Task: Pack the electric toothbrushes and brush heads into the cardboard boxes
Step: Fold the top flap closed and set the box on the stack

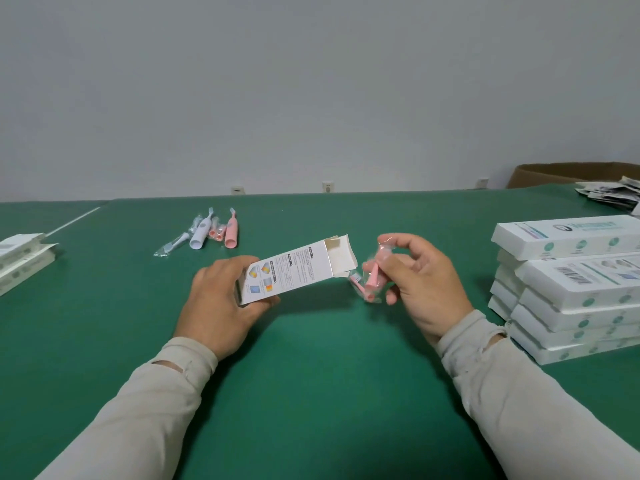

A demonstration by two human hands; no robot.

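My left hand (221,299) grips the closed end of a white printed cardboard box (298,268), held above the green table with its open flapped end pointing right and away. My right hand (419,282) pinches pink brush heads in clear plastic wrap (370,277) just beside the box's open end, outside it. Farther back on the table lie a white toothbrush (200,233), a pink toothbrush (231,233) and wrapped brush heads (173,244) next to them.
Stacks of closed white boxes (568,292) stand at the right. Flat unfolded boxes (20,261) lie at the left edge. A pile of leaflets (613,194) and a brown carton (568,173) sit at the far right, past the green table (311,358).
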